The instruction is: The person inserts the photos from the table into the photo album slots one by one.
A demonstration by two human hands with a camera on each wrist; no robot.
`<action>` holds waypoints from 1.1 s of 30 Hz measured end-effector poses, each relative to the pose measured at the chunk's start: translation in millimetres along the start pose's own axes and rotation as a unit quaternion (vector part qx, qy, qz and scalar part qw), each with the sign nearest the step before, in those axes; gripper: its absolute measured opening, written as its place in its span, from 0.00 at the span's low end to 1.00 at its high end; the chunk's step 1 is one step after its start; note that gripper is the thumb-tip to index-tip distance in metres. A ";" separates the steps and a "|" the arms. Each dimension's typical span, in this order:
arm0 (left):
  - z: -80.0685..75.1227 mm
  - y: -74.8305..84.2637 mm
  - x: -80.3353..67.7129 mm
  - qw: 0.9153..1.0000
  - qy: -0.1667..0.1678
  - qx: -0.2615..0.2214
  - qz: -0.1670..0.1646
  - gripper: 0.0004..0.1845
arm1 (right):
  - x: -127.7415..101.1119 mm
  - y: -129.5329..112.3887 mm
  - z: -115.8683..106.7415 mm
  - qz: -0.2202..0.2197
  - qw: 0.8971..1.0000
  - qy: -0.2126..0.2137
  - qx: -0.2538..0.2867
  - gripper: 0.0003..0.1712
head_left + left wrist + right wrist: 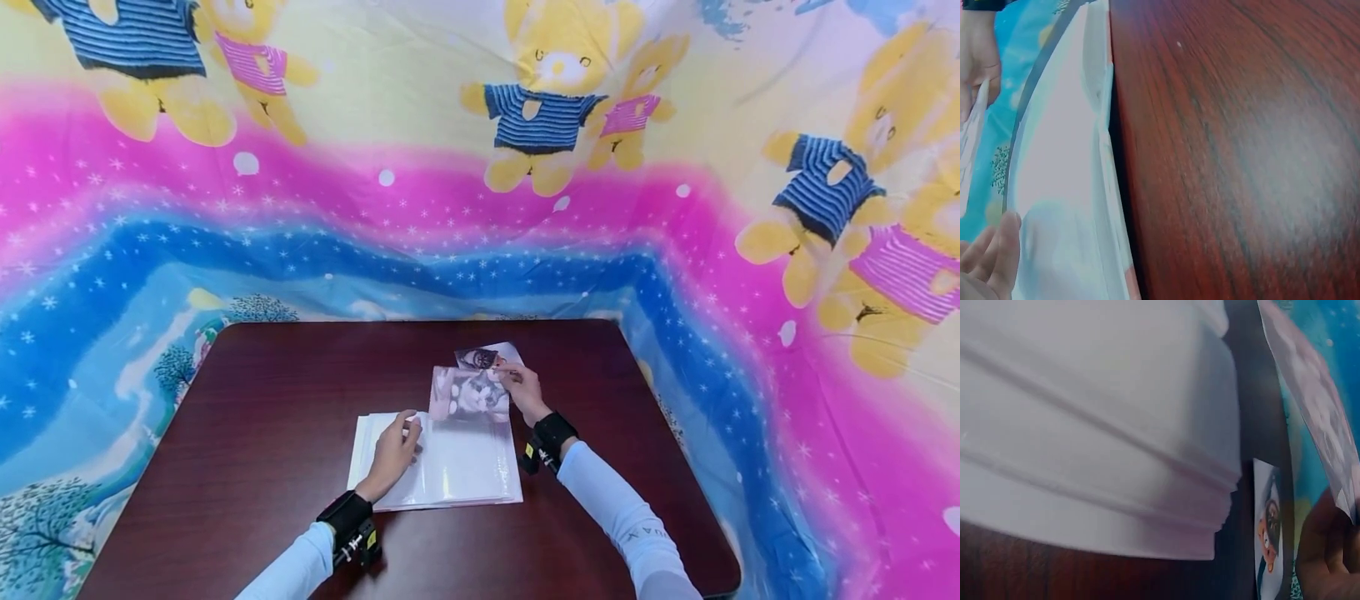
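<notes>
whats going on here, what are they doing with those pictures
A person sits at a dark wooden table with an open album of clear plastic pages in front of them. The left hand rests on the album's left side. The right hand pinches a photo at the album's top edge, apparently at the mouth of a plastic page. Another photo lies on the table just beyond it.

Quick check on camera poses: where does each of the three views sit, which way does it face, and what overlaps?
Head: above the table, facing forward and down; shows left hand resting on the album, right hand pinching a photo.
Left wrist: low, skimming along the album's edge; left fingertips show.
Right wrist: low by the page stack; right hand shows.
Shared: album in all three views.
</notes>
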State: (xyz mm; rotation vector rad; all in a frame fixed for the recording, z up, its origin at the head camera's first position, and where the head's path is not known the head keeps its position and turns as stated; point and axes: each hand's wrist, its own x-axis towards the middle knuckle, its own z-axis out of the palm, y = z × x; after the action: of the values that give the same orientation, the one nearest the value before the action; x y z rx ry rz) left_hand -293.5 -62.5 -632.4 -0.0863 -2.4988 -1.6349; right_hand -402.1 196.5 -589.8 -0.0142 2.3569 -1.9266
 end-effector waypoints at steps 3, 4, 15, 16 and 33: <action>0.4 -2.0 0.2 0.998 -0.002 -0.053 -0.027 0.23 | -4.1 1.2 0.7 -0.023 0.998 -0.060 -0.025 0.15; 0.8 -2.9 0.3 0.997 -0.002 -0.067 -0.029 0.23 | -5.7 -0.2 0.9 -0.035 0.995 -0.083 -0.032 0.15; -1.7 -0.2 -1.2 0.994 -0.088 -0.055 0.034 0.11 | -11.9 -1.6 7.2 -0.134 0.943 -0.283 -0.112 0.10; -2.2 0.2 -1.4 0.991 -0.113 -0.050 0.045 0.11 | -10.4 1.0 8.2 -0.136 0.938 -0.296 -0.121 0.10; -20.6 -3.4 1.0 0.973 -0.204 -0.101 0.020 0.10 | -5.4 15.2 -1.0 -0.043 0.963 -0.249 -0.096 0.13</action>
State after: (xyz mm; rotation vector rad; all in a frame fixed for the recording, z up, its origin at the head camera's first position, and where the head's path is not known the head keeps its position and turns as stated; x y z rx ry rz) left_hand -293.0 -82.7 -627.2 -0.5467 -2.5692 -2.0252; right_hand -396.0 200.9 -604.0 -0.5562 2.2023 -1.4870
